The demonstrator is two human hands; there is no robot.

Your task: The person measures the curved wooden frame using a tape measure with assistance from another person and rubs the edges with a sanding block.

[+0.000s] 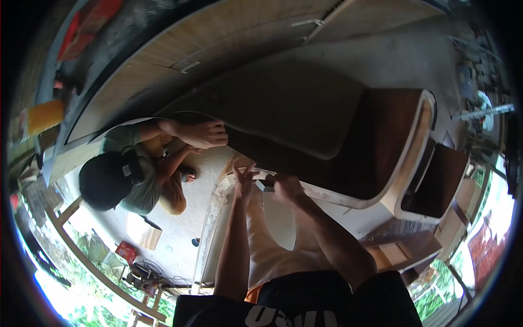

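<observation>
A large curved panel structure with dark brown inner faces point(378, 147) and a pale edge spans the middle and right. My left hand point(245, 177) is at the near edge of this structure, fingers apart, touching or just beside it. Close by on the right, my right hand point(287, 188) has its fingers closed around a small grey tool point(266, 186), whose end points left toward my left hand. The tool's exact kind is unclear. A thin dark sheet edge runs just beyond both hands.
A co-worker in a black cap point(106, 180) crouches at the left, hands on the sheet's edge. Behind stands a long curved wooden panel point(158, 65). A red box point(126, 252) and a machine with cables point(144, 278) are at the lower left. Wooden pieces point(395, 253) lie lower right.
</observation>
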